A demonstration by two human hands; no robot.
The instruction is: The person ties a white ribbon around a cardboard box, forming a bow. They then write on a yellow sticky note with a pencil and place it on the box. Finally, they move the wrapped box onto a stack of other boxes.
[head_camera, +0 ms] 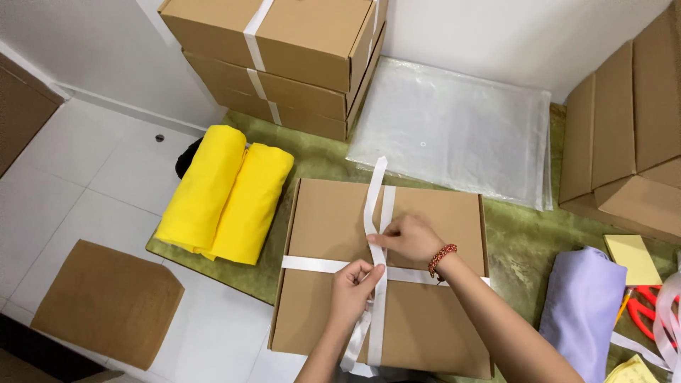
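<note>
White tiled floor (92, 177), pale grey grout lines; small dark round spot (159, 137) on one tile. White wall (496, 35) at the back, plain, with a low white skirting (120, 106) on the left. Green mottled mat (525, 241) spread over the floor. Dark brown furniture edge (21, 106) at far left. Light soft, even.

Yellow fabric rolls (225, 195), stacked cartons (284, 60)

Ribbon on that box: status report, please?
Left hand pinching white ribbon at the crossing. Right hand holding the upper strand. Box shut, ribbon crossed over the lid. Nothing in the way.
</note>
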